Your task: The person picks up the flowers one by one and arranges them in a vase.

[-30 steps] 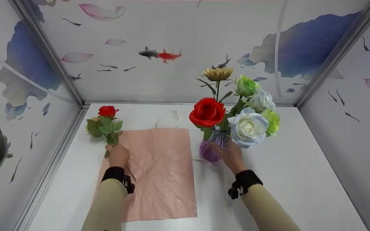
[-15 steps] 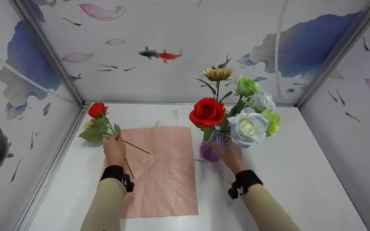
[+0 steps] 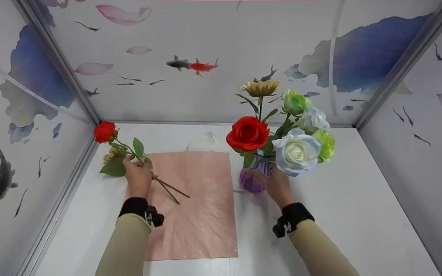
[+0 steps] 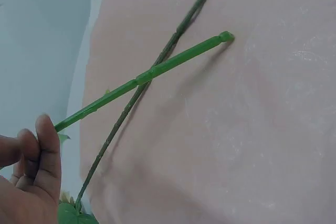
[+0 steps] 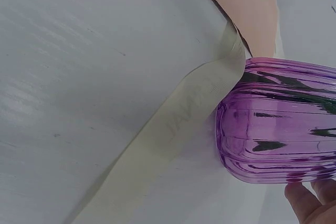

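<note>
My left hand (image 3: 139, 178) pinches the green stem (image 4: 178, 60) of a red rose (image 3: 105, 132), whose bloom points to the back left. Beneath that stem crosses a browner stem (image 4: 124, 115), close over the pink sheet; it belongs to a yellowish flower (image 3: 111, 155) partly hidden by leaves. On the right, my right hand (image 3: 278, 186) grips a purple ribbed glass vase (image 5: 278, 124) low on its side. The vase stands upright and bears a red rose (image 3: 248, 133), a bluish-white rose (image 3: 297, 152), green blooms (image 3: 324, 145) and a tall yellow flower (image 3: 260, 88).
A pink wrapping sheet (image 3: 194, 222) lies on the white table (image 3: 359, 214), left of the vase. Beside the vase a pale ribbon (image 5: 173, 124) runs across the table. Something clear and whitish (image 3: 203, 142) sits behind the sheet. Printed panels (image 3: 221, 96) enclose the back and sides.
The red rose's bloom has swung left in my left hand, and the two stem ends have come out to the right over the sheet. My right hand and the vase have kept their place.
</note>
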{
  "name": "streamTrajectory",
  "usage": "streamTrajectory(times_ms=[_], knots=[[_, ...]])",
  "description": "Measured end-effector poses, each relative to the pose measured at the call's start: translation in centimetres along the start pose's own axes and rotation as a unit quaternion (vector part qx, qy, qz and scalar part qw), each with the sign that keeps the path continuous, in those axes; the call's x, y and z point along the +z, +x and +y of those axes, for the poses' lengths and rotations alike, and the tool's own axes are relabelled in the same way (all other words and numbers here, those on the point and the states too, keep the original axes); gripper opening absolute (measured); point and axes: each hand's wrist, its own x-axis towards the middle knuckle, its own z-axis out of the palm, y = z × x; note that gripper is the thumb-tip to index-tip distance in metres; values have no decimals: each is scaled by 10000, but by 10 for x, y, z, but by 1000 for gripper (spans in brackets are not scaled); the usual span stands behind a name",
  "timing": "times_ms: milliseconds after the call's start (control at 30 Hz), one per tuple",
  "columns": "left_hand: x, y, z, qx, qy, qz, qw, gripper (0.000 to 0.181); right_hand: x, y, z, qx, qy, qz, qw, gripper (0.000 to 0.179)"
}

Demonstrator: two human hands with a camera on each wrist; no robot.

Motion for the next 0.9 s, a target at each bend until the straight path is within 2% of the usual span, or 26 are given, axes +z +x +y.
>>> streamTrajectory(times_ms=[333, 533, 667, 900], knots=[[6, -5, 10, 182, -279, -214, 9992, 36, -1, 1, -1, 144, -61, -115, 9998, 92], [11, -10, 20, 591, -358, -262, 9973, 24, -2, 0, 0, 72, -126, -139, 9998, 91], [16, -15, 28, 915, -391, -161, 9949, 20, -2, 0, -1, 59, -139, -139, 9998, 90], [30, -26, 50, 1303, -984, -87, 9865, 17, -1, 0, 0, 3, -71, -149, 9999, 90]])
